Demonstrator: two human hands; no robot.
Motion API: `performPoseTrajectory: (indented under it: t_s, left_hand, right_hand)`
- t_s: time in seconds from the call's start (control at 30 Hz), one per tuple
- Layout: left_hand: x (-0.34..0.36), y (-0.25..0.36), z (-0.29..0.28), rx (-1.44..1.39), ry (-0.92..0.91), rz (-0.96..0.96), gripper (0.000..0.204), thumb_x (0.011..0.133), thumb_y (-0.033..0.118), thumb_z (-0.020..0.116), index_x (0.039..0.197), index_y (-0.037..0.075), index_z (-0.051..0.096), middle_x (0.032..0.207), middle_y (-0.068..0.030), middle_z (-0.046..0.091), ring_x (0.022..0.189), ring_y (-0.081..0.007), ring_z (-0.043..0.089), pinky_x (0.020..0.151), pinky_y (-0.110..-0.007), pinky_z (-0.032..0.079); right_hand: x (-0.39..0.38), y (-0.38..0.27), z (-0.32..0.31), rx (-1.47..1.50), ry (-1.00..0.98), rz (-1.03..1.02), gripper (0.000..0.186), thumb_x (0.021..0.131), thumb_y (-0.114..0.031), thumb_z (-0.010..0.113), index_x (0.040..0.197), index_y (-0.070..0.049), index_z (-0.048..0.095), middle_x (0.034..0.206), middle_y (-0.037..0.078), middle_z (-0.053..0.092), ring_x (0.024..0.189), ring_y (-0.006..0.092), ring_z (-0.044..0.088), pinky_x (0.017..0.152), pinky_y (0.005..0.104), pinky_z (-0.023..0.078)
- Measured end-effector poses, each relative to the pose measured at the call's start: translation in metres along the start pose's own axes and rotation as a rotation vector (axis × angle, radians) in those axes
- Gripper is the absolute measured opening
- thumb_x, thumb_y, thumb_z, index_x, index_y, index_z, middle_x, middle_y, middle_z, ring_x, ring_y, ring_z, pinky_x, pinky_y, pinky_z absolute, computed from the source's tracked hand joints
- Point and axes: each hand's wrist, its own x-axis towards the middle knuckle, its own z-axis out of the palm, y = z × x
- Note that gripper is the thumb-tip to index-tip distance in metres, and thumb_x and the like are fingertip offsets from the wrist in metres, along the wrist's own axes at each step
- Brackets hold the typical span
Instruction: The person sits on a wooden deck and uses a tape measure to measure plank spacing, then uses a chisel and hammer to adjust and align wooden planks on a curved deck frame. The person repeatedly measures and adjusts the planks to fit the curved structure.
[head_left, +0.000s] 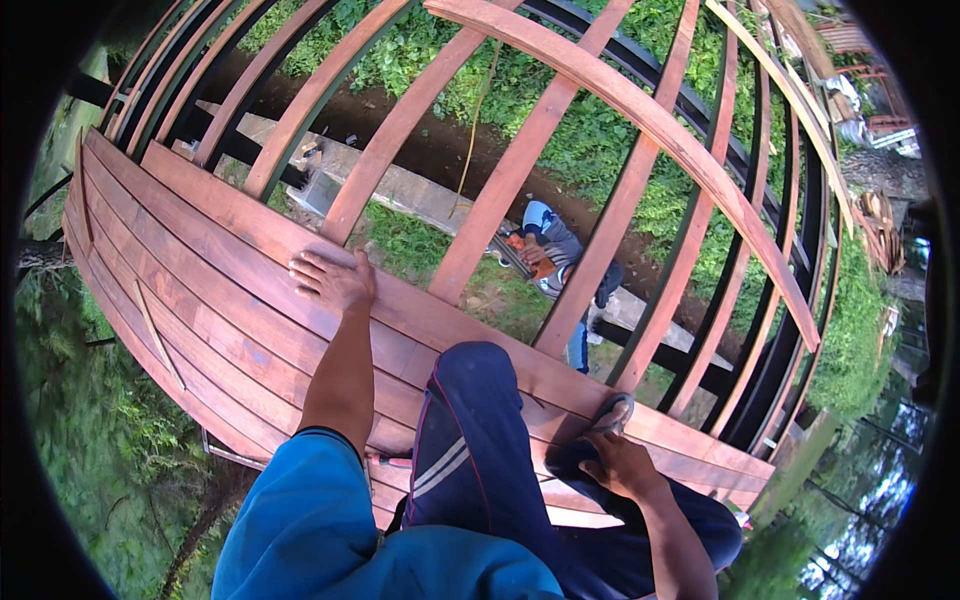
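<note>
My left hand (335,282) lies flat, fingers spread, on the outermost deck board (440,325) at the edge of the reddish-brown decking. My right hand (620,466) rests on my bent lower leg, close to my sandalled foot (612,412); its fingers look stretched out and hold nothing I can see. I am crouched on the laid boards (230,300). Beyond the edge board, open wooden joists (510,190) run away from me. A long loose board (660,135) lies across several of them.
Gaps between joists drop to the ground, where a person (560,250) holds an orange power tool (538,262). A yellow cord (470,140) hangs there. A thin wood strip (158,335) lies on the deck at left; a red-handled tool (390,462) is beside my knee.
</note>
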Motion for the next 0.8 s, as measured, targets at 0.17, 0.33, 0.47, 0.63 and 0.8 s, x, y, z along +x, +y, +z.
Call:
performPoseTrajectory:
  t_s: [0.17,0.33,0.47,0.63,0.8]
  left_hand:
    - [0.0,0.0,0.003,0.038,-0.018,-0.004,0.122,0.093,0.079,0.051,0.169,-0.005,0.005,0.177,-0.0296,0.003,0.165,-0.0423,0.001,0.131,-0.06,0.008]
    - [0.001,0.002,0.002,0.027,0.014,-0.017,0.12,0.093,0.078,0.05,0.169,-0.005,0.007,0.177,-0.029,0.004,0.165,-0.0418,0.003,0.131,-0.06,0.009]
    - [0.001,0.001,0.002,0.049,0.014,0.0,0.118,0.095,0.076,0.049,0.169,-0.005,0.007,0.177,-0.03,0.005,0.165,-0.0429,0.004,0.131,-0.06,0.009]
    - [0.001,-0.002,0.006,0.042,0.001,0.003,0.118,0.095,0.076,0.049,0.169,-0.005,0.006,0.176,-0.0304,0.004,0.165,-0.0436,0.003,0.131,-0.06,0.01]
    - [0.001,0.0,0.006,0.034,0.016,-0.013,0.12,0.094,0.077,0.05,0.169,-0.005,0.005,0.177,-0.03,0.003,0.165,-0.0427,0.004,0.131,-0.059,0.009]
  right_hand:
    - [0.008,0.009,-0.006,-0.012,-0.055,0.039,0.058,0.1,-0.042,0.069,0.148,-0.013,0.054,0.135,0.02,0.066,0.121,0.0411,0.068,0.098,0.0499,0.058]
    - [0.021,0.001,-0.024,-0.008,0.022,-0.015,0.054,0.097,-0.041,0.072,0.139,-0.009,0.058,0.119,0.019,0.07,0.11,0.04,0.071,0.089,0.0507,0.058]
    - [0.026,-0.006,-0.034,-0.06,0.034,-0.026,0.054,0.097,-0.04,0.072,0.141,-0.011,0.058,0.119,0.018,0.069,0.108,0.0393,0.071,0.088,0.0501,0.059]
    - [0.029,-0.003,-0.037,-0.062,0.06,-0.045,0.054,0.097,-0.039,0.071,0.142,-0.013,0.057,0.118,0.017,0.069,0.109,0.0384,0.071,0.087,0.0498,0.059]
    - [0.028,-0.002,-0.04,-0.059,0.037,-0.035,0.051,0.097,-0.038,0.071,0.14,-0.014,0.058,0.117,0.015,0.069,0.111,0.0375,0.07,0.088,0.0494,0.059]
